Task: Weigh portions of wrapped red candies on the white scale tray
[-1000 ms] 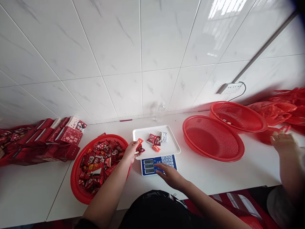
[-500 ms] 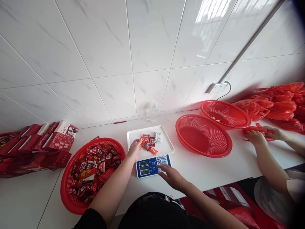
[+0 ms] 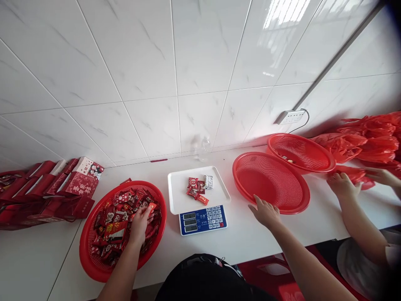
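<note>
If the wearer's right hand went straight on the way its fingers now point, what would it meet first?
Most likely the closer right-side red basket, at its near rim. The right hand overlaps that rim in view, so whether it touches or hovers is unclear.

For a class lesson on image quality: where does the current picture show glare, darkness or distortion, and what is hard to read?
Head view: bright striped glare on the wall, upper right; head view: a dark top-right corner; head view: tile seams fan outward, suggesting a wide lens; head view: the displays on the scale can't be read, though its number keys can.
</note>
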Tool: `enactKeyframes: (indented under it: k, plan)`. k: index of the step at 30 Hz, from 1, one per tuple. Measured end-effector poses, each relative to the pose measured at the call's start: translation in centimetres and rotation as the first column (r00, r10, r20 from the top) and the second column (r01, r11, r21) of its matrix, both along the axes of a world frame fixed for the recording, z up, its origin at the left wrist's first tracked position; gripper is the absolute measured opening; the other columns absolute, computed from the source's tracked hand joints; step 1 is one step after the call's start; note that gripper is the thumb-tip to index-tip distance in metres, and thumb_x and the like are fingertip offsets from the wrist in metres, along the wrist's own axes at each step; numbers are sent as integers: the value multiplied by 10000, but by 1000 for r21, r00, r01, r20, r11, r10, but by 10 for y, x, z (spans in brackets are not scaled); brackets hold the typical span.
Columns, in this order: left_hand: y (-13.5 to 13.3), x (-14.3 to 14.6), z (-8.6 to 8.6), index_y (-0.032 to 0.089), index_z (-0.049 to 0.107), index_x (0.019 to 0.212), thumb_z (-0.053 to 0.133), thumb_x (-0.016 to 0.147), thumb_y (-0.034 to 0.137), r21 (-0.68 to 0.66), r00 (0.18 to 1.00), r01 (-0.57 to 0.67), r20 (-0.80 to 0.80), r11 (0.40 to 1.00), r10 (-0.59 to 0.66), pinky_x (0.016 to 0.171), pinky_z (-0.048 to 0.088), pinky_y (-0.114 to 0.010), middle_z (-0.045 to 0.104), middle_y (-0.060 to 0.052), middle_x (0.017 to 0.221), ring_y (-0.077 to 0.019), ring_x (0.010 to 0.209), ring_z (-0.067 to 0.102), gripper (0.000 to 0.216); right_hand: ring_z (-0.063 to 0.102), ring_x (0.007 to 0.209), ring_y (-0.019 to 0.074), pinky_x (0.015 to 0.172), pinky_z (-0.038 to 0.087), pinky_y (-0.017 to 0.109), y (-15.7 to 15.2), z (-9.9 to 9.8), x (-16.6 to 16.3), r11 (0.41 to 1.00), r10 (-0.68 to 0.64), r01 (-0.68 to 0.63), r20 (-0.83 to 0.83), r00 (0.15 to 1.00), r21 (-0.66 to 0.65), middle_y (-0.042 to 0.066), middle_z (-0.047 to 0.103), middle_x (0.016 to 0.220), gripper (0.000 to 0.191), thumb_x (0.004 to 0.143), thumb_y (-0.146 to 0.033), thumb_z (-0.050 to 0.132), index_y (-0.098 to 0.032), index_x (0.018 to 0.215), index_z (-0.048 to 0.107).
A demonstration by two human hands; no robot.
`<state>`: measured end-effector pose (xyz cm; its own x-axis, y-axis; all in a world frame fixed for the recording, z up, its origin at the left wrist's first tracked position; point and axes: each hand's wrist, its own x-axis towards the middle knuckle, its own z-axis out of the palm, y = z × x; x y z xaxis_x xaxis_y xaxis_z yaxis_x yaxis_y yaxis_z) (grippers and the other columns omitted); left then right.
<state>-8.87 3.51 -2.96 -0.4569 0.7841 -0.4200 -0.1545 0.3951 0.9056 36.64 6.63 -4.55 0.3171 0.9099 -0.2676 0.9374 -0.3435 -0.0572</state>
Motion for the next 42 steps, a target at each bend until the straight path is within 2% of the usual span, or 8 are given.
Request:
enactKeyframes:
  k: [4, 7, 11, 16, 22, 26, 32, 42]
  plan:
    - [-30, -11, -6, 170, 579, 807, 644, 601, 487, -75, 980, 81, -173, 994, -93, 664, 507, -332, 652, -37, 767, -202, 733, 632, 384, 488, 1114, 337, 864, 374, 519, -15, -2, -20, 994, 79, -81, -31, 996, -77, 162, 520, 1240, 601, 833, -424, 342, -162, 1369, 266]
    - [-44, -3, 0, 176, 589, 807, 599, 614, 537, -99, 906, 205, -357, 974, -227, 706, 486, -351, 661, -46, 778, -227, 760, 622, 410, 400, 1209, 319, 898, 376, 488, -9, 6, -50, 985, 172, -170, -111, 979, 33, 148, 413, 1347, 584, 836, -404, 349, -178, 1368, 266]
    - [-48, 13, 1, 191, 588, 790, 538, 667, 533, -97, 803, 303, -510, 948, -309, 761, 460, -352, 670, -63, 839, -234, 813, 611, 367, 126, 1350, 257, 1040, 233, 428, 21, 19, -102, 909, 401, -361, -202, 893, 209, 102, 197, 1466, 612, 843, -481, 344, -219, 1383, 227]
    - [-47, 20, -11, 182, 586, 824, 528, 665, 546, -44, 809, 294, -521, 955, -273, 763, 468, -358, 670, -92, 877, -246, 848, 612, 401, -143, 1333, 333, 1038, 40, 539, 61, 17, -156, 856, 498, -518, -282, 820, 6, 47, -100, 1495, 934, 649, -656, 538, -343, 1396, 72]
    - [-50, 18, -21, 186, 592, 825, 539, 664, 557, -20, 845, 282, -468, 959, -258, 759, 469, -350, 672, -84, 861, -240, 830, 616, 408, 83, 1333, 300, 1019, 182, 476, 77, 0, -160, 825, 562, -530, -195, 803, 195, 27, 191, 1467, 491, 848, -459, 392, -348, 1324, 339]
    - [-50, 17, -26, 190, 586, 838, 543, 666, 540, -36, 841, 275, -475, 961, -258, 787, 456, -377, 667, -88, 890, -255, 855, 606, 392, 313, 1209, 247, 921, 355, 377, 83, -3, -151, 810, 568, -491, -220, 793, 321, 35, 442, 1309, 377, 857, -229, 396, -348, 1195, 514]
    - [-49, 17, -24, 189, 586, 836, 553, 649, 535, -42, 856, 267, -448, 963, -257, 792, 459, -368, 666, -94, 896, -256, 870, 606, 395, 486, 1043, 214, 899, 402, 350, 88, 7, -144, 827, 475, -318, -272, 837, 465, 71, 571, 1144, 361, 888, -308, 318, -232, 1047, 633]
    - [-47, 20, -16, 188, 587, 813, 563, 620, 544, -55, 856, 265, -446, 963, -261, 764, 462, -374, 664, -96, 877, -266, 850, 604, 406, 400, 1149, 292, 914, 359, 465, 66, 35, -44, 806, -34, 185, -268, 963, 562, 119, 508, 1227, 449, 862, -414, 288, -188, 1133, 566]
